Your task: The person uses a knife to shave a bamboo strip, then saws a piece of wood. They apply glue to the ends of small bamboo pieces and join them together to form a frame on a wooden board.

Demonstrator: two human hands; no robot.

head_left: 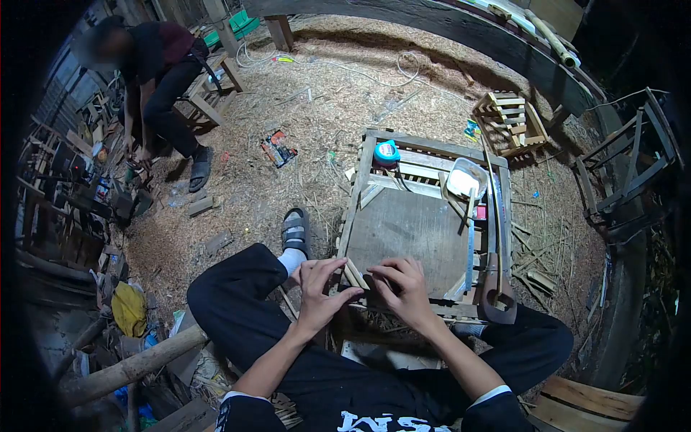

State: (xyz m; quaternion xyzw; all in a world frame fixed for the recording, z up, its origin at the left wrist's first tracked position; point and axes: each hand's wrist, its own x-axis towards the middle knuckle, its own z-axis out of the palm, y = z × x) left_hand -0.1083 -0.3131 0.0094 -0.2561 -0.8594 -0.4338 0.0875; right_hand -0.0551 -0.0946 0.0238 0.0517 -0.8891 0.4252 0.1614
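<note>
"What is closest to your fingers?"

"Two short, pale wooden strips [355, 276], lying between my left hand [317, 288] and my right hand [406, 290], at the near-left corner of a weathered grey wooden frame [355, 198]."

"Are you gripping them?"

"My left thumb and fingers are spread apart around their ends; my right thumb and forefinger stand slightly apart beside them. I can't tell if either hand touches them."

"And further out?"

"Just past my fingertips is a flat brown wooden board [407, 230]. Right of my right fingers are a long pale-blue ruler [470, 248] and a saw's brown wooden handle [497, 297]. Farther ahead sit a round turquoise tape measure [386, 153] and a clear plastic tub [466, 177] with something white inside. Far left of my fingers, a person in dark clothes [167, 50] bends forward."
</note>
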